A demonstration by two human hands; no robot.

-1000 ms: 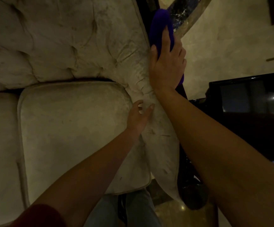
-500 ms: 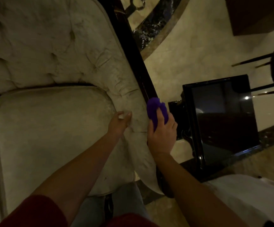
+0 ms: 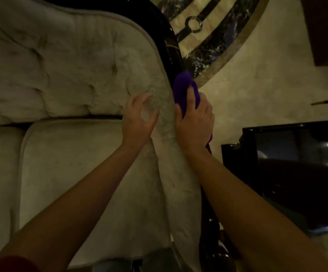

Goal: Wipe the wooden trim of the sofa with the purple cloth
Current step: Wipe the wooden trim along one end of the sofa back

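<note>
The dark glossy wooden trim (image 3: 169,44) runs along the outer edge of the cream tufted sofa (image 3: 71,75), curving from the top down past the armrest. My right hand (image 3: 195,118) grips the purple cloth (image 3: 182,87) and presses it against the trim at the armrest's outer side. A tail of the cloth hangs below the wrist. My left hand (image 3: 139,118) rests on the padded armrest just left of the right hand, fingers spread and slightly curled, holding nothing.
A black glossy side table (image 3: 296,173) stands close to the right of the sofa arm. Pale stone floor (image 3: 267,75) with a dark marble inlay band (image 3: 204,38) lies beyond. The sofa's carved dark leg (image 3: 214,238) shows at the bottom. A seat cushion (image 3: 80,173) lies below my left arm.
My right hand has slid the purple cloth back and forth along the trim, first toward me, then away again. My left hand stayed on the armrest and its fingers have spread.
</note>
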